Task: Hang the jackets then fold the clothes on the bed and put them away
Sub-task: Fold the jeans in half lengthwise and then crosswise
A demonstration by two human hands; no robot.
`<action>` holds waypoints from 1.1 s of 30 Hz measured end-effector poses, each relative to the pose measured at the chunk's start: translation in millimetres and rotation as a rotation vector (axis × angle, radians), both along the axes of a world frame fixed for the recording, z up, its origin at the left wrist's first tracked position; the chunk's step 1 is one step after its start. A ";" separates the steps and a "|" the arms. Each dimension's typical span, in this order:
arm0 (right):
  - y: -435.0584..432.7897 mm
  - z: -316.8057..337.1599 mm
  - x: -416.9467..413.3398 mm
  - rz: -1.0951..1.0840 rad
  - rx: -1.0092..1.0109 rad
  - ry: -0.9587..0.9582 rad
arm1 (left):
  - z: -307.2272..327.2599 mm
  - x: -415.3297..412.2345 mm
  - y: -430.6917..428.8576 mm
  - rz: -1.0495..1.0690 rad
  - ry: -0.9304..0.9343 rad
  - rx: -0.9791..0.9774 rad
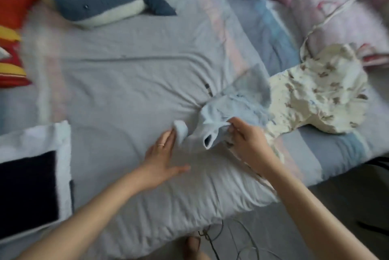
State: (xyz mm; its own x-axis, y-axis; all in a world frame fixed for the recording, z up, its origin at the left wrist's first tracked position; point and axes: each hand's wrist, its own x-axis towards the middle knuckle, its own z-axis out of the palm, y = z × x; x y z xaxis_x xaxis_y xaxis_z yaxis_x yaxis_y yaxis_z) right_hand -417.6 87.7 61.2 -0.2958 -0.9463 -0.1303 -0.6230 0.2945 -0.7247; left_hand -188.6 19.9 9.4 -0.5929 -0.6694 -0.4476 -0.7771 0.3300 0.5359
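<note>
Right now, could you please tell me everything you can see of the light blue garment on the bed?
The light blue garment looks like soft knit cloth, crumpled in a heap on the grey sheet near the bed's front edge. One tube-like end, a sleeve or leg, shows a dark opening towards the camera. The right hand pinches its edge just above that opening. The left hand, fingers straight, touches another rolled end. Its right side meets the cream printed garment.
</note>
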 end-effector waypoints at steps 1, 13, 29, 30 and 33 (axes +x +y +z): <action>-10.1 23.5 9.4 -0.035 -0.040 -0.055 | 21.1 11.1 -3.3 0.009 0.039 -0.037; -99.9 372.3 147.4 0.150 -0.666 -0.508 | 368.7 60.1 -41.0 0.456 0.626 -0.420; -61.9 346.8 166.3 0.509 0.081 -0.088 | 513.3 101.9 -71.7 0.886 1.109 -0.267; -57.3 334.5 168.1 0.509 0.139 -0.087 | 519.6 101.0 -70.7 0.888 1.137 -0.234; -40.2 304.7 185.3 0.495 0.200 -0.139 | 529.1 102.0 -66.2 0.924 1.208 -0.135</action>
